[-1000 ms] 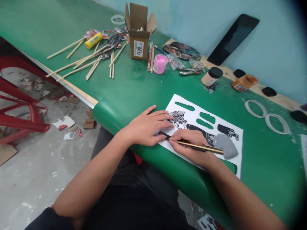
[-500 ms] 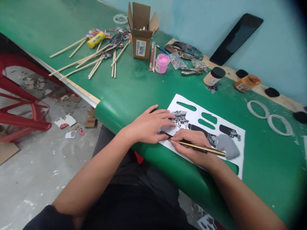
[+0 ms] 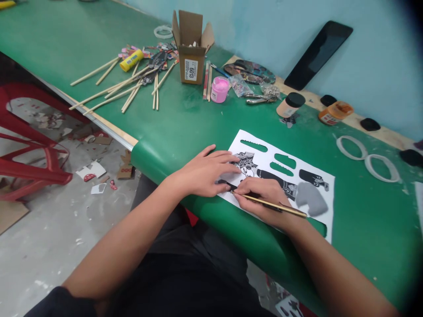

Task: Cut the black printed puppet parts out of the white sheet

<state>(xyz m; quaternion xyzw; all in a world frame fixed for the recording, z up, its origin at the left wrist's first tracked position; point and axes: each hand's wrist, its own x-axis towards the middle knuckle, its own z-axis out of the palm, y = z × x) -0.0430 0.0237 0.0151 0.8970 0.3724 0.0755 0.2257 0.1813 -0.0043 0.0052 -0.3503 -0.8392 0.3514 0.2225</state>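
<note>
A white sheet (image 3: 274, 147) with black-and-grey printed figures and several cut-out openings lies on the green tabletop near its front edge. My left hand (image 3: 206, 174) rests flat on the sheet's left side, fingers spread. In my right hand (image 3: 262, 193) is a slim gold pen-shaped tool (image 3: 291, 210), pinched near its tip and slanting back over the hand. The tip meets the sheet beside my left thumb, at a narrow black printed shape (image 3: 228, 185); whether it is a blade or a nib is too small to tell. A plain grey shape (image 3: 310, 198) shows right of my right hand.
Behind the sheet stand an open cardboard box (image 3: 191, 57), a pink paint jar (image 3: 220, 89), pliers (image 3: 259, 98) and a black-lidded jar (image 3: 291, 105). Wooden sticks (image 3: 112, 92) lie left, some over the table edge. White rings (image 3: 381, 167) lie right. A red stool (image 3: 33, 149) stands left.
The view has shifted slightly, so things on the table appear a little to the left. Both hands keep nearly the same place on the sheet, the tool still in my right hand.
</note>
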